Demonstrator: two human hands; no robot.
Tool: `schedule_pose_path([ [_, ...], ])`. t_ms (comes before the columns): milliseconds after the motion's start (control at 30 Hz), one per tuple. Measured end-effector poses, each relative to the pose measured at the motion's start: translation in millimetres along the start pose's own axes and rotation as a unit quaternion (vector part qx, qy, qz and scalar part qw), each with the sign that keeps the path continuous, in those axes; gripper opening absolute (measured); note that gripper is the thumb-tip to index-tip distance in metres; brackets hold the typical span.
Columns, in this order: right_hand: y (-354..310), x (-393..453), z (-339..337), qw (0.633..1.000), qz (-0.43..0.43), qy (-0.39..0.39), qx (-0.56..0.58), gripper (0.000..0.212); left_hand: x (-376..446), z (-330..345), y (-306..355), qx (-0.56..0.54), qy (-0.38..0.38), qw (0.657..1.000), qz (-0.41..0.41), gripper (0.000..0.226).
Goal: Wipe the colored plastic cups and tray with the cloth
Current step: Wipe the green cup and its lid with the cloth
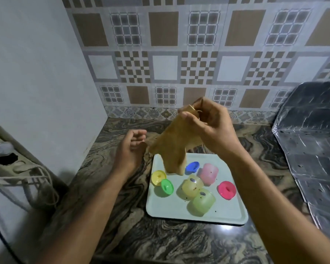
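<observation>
A pale tray [232, 216] lies on the marbled counter. On it lie a pink cup [208, 173], a yellow cup [191, 187] and a green cup [203, 203] on their sides, with yellow [158, 177], green [167, 185], blue [192, 166] and red [226, 189] lids around them. My right hand [211, 128] pinches the top of a tan cloth [174, 147], which hangs down over the tray's far left corner. My left hand [131, 149] hovers left of the cloth with loosely curled fingers, holding nothing.
A patterned tile wall rises behind the counter. A foil-covered surface [312, 149] takes up the right side. A plain white wall stands at the left, with cables [36, 180] and dark fittings below it.
</observation>
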State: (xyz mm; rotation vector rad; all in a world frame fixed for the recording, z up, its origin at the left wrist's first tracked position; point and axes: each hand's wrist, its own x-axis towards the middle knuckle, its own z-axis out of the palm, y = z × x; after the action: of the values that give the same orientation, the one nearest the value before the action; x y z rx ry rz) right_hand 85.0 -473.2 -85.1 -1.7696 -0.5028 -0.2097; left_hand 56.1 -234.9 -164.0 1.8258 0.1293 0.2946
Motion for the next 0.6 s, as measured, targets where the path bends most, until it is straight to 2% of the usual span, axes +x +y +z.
schedule_pose_path([
  [133, 3.7, -0.1, 13.3, 1.0, -0.006, 0.014, 0.01, 0.021, -0.3, 10.4, 25.1, -0.041, -0.13, 0.985, 0.103, 0.033],
  [233, 6.8, -3.4, 18.3, 0.996, 0.026, 0.03, 0.079, 0.013, -0.4, 21.7, 33.8, -0.041, -0.222, 0.969, 0.103, 0.031],
  [300, 11.8, -4.5, 15.1, 0.989, 0.056, 0.059, 0.123, 0.013, 0.7, 29.3, 35.8, -0.043, -0.229, 0.967, 0.098, 0.021],
  [400, 27.0, -11.9, 9.6, 0.967, 0.135, 0.123, 0.176, 0.034, -2.2, 37.4, 33.2, -0.061, -0.23, 0.968, 0.084, 0.013],
  [467, 40.2, -22.7, 10.9, 0.965, 0.152, 0.147, 0.157, 0.035, -9.0, 43.0, 33.5, -0.08, -0.229, 0.968, 0.061, 0.011],
  [567, 59.1, -42.8, 19.0, 0.98, 0.134, 0.119, 0.092, 0.021, -21.6, 56.4, 32.3, -0.118, -0.203, 0.972, 0.007, 0.003],
  [600, 62.0, -50.7, 23.4, 0.98, 0.138, 0.097, 0.101, 0.027, -25.3, 60.7, 31.0, -0.134, -0.179, 0.975, -0.016, 0.004],
])
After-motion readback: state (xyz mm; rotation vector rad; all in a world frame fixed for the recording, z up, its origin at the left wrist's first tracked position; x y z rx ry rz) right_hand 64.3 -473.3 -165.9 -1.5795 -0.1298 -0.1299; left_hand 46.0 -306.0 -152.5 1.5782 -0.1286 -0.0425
